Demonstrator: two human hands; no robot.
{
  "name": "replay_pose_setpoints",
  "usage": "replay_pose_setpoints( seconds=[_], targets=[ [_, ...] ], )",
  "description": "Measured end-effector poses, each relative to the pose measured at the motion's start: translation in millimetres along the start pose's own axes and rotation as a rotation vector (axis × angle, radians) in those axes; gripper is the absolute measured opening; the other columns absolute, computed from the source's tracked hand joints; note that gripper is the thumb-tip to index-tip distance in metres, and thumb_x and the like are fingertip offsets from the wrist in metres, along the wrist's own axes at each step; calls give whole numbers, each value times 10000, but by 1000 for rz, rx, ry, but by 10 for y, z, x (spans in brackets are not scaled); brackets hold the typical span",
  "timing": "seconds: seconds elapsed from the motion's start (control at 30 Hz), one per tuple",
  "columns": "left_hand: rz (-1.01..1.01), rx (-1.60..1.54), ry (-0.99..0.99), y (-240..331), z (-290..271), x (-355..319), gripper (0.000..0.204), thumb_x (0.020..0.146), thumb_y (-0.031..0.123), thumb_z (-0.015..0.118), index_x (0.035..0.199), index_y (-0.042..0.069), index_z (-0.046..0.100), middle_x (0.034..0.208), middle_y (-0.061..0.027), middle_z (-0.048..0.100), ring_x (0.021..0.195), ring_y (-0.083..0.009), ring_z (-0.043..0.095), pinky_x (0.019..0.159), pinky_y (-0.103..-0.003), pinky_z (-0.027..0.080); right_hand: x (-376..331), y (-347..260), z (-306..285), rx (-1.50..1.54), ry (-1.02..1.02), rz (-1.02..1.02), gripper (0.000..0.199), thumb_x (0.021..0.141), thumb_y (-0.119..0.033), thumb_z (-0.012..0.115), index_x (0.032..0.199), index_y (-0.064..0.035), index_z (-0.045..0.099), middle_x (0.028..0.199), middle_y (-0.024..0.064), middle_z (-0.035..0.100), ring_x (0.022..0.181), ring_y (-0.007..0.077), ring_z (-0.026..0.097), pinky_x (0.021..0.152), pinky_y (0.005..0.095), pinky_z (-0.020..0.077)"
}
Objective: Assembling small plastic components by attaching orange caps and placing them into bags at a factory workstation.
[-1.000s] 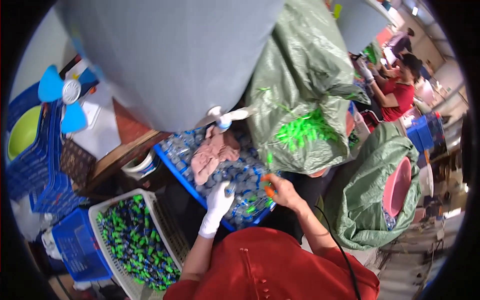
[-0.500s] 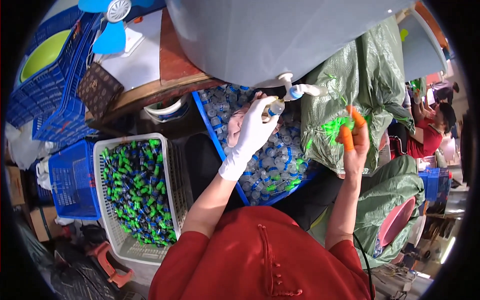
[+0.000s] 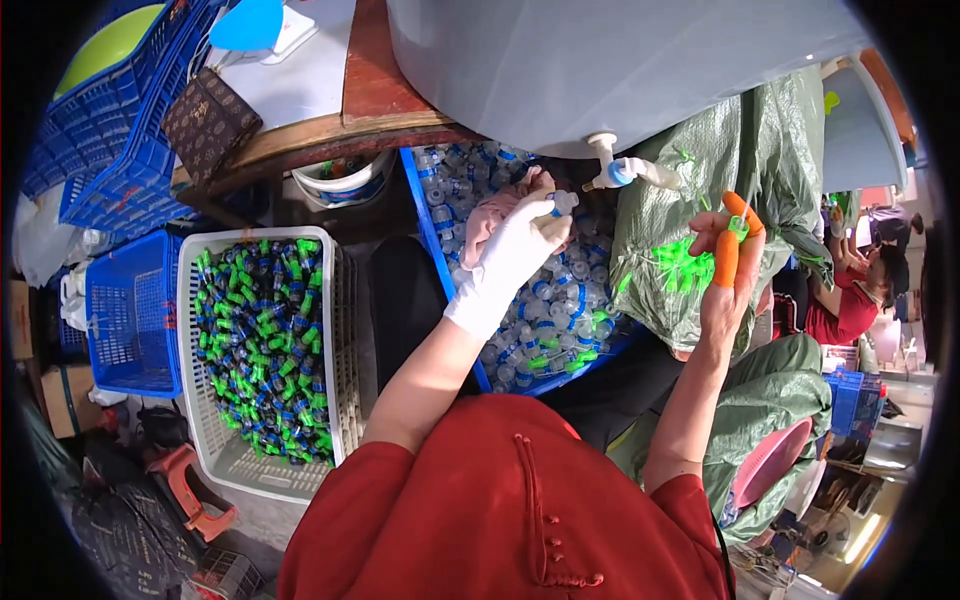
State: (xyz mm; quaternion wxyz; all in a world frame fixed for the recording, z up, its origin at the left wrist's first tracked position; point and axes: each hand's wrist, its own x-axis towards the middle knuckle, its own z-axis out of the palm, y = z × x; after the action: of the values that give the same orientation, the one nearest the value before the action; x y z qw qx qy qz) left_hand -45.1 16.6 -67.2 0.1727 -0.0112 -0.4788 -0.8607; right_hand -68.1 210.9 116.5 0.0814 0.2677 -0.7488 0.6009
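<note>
My left hand [image 3: 525,240], in a white glove, is closed round a small clear bottle [image 3: 564,204], just below the tap [image 3: 622,173] of a big grey tank [image 3: 560,70]. Orange finger covers sit on two fingers of my right hand [image 3: 733,250]. Those fingers pinch a bright green cap [image 3: 738,225] with a thin pale stem pointing up. Beneath my left hand, a blue crate [image 3: 424,220] holds many small clear bottles with blue bands, a few green caps and a pink cloth [image 3: 490,232]. Green caps [image 3: 682,266] lie on a green woven sack [image 3: 650,215] beside my right hand.
At left stands a white basket [image 3: 340,350] full of green-capped bottles. A blue crate [image 3: 130,350] and a red stool [image 3: 185,490] are beyond it. A wooden table [image 3: 380,70] carries a patterned pouch [image 3: 210,125]. A person in red [image 3: 850,300] is at far right.
The bottle in my left hand has dropped slightly away from the tap. My right hand has shifted outward relative to the sack, and its green cap now shows clearly. The whole view has shifted.
</note>
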Motion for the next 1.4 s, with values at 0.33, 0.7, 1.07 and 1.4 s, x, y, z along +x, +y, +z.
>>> replay_pose_setpoints(
  seconds=[0.33, 0.7, 1.07, 1.4],
  targets=[
    [-453, -955, -95, 523, 175, 70, 302, 949, 224, 585, 1163, 11, 571, 1062, -107, 644, 896, -238, 645, 827, -347, 536, 290, 9, 104, -375, 58, -151, 407, 919, -33, 615, 1319, -47, 543, 1016, 48, 667, 764, 51, 548, 692, 216, 452],
    [-607, -1207, -191, 276, 62, 122, 252, 1007, 288, 464, 1178, 163, 600, 1028, -235, 612, 837, -341, 611, 706, -424, 520, 299, 367, 235, -487, -19, 6, 407, 889, -37, 665, 1280, -78, 562, 857, 42, 679, 717, 37, 531, 645, 214, 453],
    [-621, -855, 3, 497, 220, 117, 251, 929, 394, 622, 998, 152, 607, 852, -123, 637, 649, -195, 608, 566, -302, 500, 289, 333, 190, -460, -14, 123, 277, 917, -12, 619, 1180, -22, 532, 1054, 105, 672, 918, 108, 619, 795, 244, 494],
    [-612, -821, 125, 220, 173, 86, 228, 917, 401, 637, 985, 187, 593, 838, -131, 638, 644, -199, 620, 587, -336, 509, 158, 85, 195, -611, 82, -167, 258, 869, -76, 689, 1107, -42, 596, 962, 93, 684, 776, 164, 642, 679, 290, 505]
  ],
)
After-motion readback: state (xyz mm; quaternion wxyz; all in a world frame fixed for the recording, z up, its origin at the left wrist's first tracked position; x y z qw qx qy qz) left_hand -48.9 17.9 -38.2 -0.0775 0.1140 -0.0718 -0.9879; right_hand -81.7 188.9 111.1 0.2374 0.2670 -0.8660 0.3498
